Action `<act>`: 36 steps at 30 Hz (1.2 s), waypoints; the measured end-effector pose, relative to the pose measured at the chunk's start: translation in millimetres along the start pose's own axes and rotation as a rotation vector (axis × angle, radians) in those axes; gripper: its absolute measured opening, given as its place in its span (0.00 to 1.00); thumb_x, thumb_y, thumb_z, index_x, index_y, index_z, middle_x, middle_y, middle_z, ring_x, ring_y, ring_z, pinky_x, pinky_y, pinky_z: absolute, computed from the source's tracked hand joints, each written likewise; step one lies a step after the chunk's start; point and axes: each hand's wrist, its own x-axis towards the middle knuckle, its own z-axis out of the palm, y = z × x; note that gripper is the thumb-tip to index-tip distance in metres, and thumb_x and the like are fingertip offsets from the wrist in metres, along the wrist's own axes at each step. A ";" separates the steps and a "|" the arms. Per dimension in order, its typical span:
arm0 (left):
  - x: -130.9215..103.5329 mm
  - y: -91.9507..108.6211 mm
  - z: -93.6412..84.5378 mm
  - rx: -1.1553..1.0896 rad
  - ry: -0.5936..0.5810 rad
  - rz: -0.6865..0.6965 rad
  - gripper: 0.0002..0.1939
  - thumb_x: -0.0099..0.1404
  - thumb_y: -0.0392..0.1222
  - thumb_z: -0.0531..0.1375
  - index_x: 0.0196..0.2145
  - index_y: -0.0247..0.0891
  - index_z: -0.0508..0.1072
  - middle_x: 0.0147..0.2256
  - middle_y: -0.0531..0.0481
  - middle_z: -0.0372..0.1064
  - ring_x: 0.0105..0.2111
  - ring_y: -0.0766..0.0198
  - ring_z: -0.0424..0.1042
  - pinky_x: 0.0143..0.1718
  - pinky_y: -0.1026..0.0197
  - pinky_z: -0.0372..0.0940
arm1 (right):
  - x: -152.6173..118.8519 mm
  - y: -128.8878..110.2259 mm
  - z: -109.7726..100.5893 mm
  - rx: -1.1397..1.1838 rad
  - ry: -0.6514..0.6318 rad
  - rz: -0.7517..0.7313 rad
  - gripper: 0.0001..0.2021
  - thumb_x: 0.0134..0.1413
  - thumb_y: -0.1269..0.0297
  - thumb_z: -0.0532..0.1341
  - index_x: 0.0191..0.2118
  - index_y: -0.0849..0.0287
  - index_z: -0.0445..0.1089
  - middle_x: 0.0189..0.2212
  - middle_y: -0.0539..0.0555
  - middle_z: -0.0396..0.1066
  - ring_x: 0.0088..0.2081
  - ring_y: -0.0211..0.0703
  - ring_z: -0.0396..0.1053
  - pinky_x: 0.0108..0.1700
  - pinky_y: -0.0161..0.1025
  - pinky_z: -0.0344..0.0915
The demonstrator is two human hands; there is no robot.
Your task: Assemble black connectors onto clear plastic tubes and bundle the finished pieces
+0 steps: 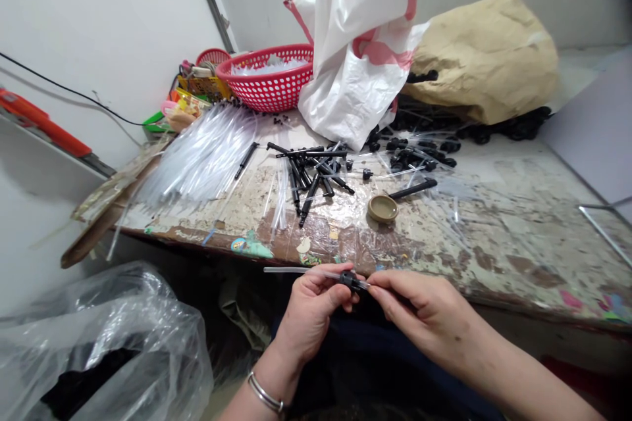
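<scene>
In front of the table edge, my left hand [307,312] pinches a small black plastic fitting [349,279] between thumb and fingers. A thin translucent tube [286,270] sticks out leftward from behind these fingers, in line with the fitting. My right hand [424,306] closes thumb and forefinger on a short clear piece [363,285] at the fitting's right end; its exact kind is too small to make out. On the table beyond lie a heap of black plastic tubes [311,171], a shallow brown dish [382,209] and a black rod-like part [415,189] touching the dish.
Many translucent tubes [197,151] lie bundled at left, before a red perforated basket [266,82]. Behind are a white sack [355,46] and a brown paper bag [484,59]. Black fittings with tubes [419,156] are piled at right. A clear plastic bag [162,329] hangs lower left.
</scene>
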 end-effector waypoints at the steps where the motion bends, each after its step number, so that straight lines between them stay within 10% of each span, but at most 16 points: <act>1: -0.4 -0.7 -0.2 0.001 -0.001 -0.007 0.16 0.49 0.40 0.69 0.37 0.36 0.78 0.30 0.48 0.77 0.24 0.71 0.70 0.25 0.70 0.62 | -0.6 0.7 0.4 -0.003 0.002 -0.007 0.10 0.58 0.71 0.53 0.33 0.56 0.70 0.25 0.47 0.70 0.25 0.31 0.66 0.29 0.28 0.60; 18: -5.0 -4.0 -6.8 0.049 0.077 -0.021 0.15 0.48 0.40 0.69 0.35 0.35 0.78 0.28 0.48 0.75 0.24 0.70 0.68 0.25 0.68 0.60 | 3.3 10.3 19.5 0.070 -0.080 0.076 0.14 0.61 0.65 0.49 0.32 0.58 0.71 0.21 0.48 0.67 0.23 0.33 0.64 0.27 0.30 0.60; 23: -11.3 -7.6 -17.3 0.058 0.229 0.061 0.11 0.53 0.41 0.65 0.35 0.37 0.75 0.28 0.51 0.71 0.25 0.70 0.66 0.28 0.67 0.60 | 12.9 18.4 17.3 0.015 -0.074 0.012 0.11 0.60 0.63 0.51 0.39 0.58 0.70 0.35 0.53 0.73 0.37 0.38 0.70 0.40 0.34 0.65; 36: -16.4 -9.9 -42.2 -0.044 0.297 0.005 0.12 0.57 0.43 0.63 0.39 0.36 0.73 0.23 0.54 0.65 0.24 0.71 0.62 0.27 0.68 0.56 | 159.3 48.8 26.6 -0.652 0.011 -0.057 0.14 0.52 0.77 0.54 0.40 0.61 0.73 0.42 0.62 0.68 0.44 0.50 0.61 0.43 0.42 0.62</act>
